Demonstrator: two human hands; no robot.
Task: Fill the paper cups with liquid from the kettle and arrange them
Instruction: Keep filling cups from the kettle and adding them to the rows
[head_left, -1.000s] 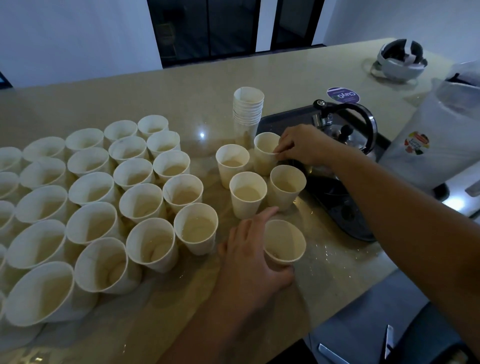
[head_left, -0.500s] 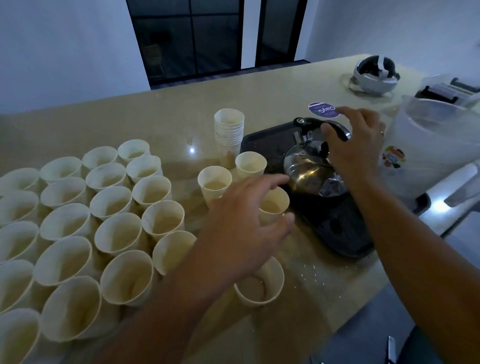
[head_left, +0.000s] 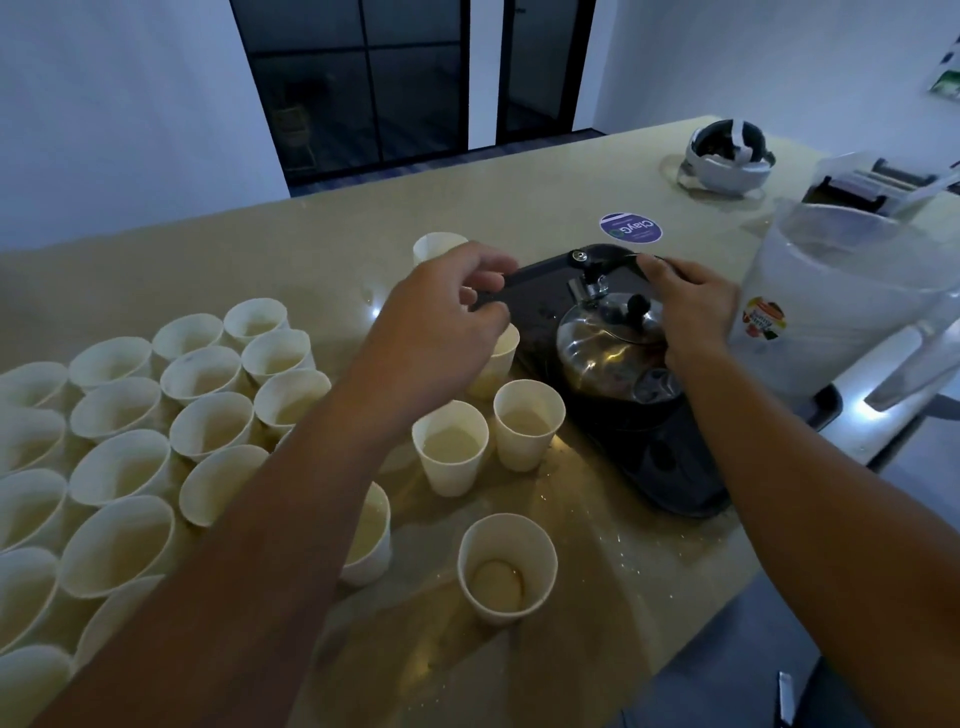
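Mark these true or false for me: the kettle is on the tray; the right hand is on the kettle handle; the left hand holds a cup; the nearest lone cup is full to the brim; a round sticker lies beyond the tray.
1. The kettle is on the tray. True.
2. The right hand is on the kettle handle. True.
3. The left hand holds a cup. False: it hovers above the cups, fingers curled, its grip on nothing visible.
4. The nearest cup is brim-full. False: only a little liquid shows at its bottom.
5. A round sticker lies beyond the tray. True.
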